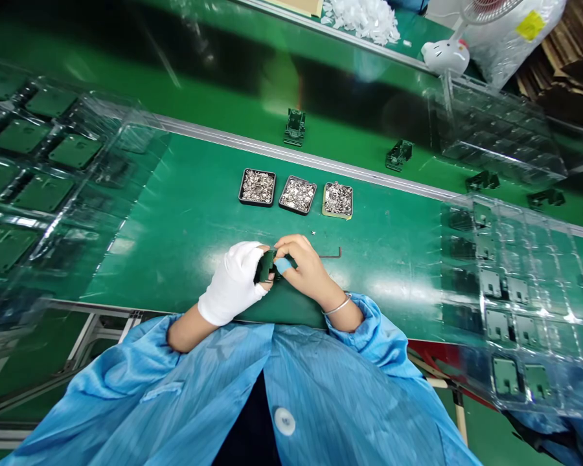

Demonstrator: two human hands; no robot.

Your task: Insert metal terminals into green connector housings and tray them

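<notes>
My white-gloved left hand [237, 277] clasps a boxy green circuit-board assembly [265, 266], my bare right hand [303, 266] pinching its edge, seemingly mid-fitting, steady alignment needed next.

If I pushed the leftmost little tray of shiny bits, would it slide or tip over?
The leftmost tray would probably slide, since it looks low and sits flat on the smooth green table. It may feel heavy for its size, because the shiny bits look like metal. A hard shove might spill some, as no lid covers them.
</notes>
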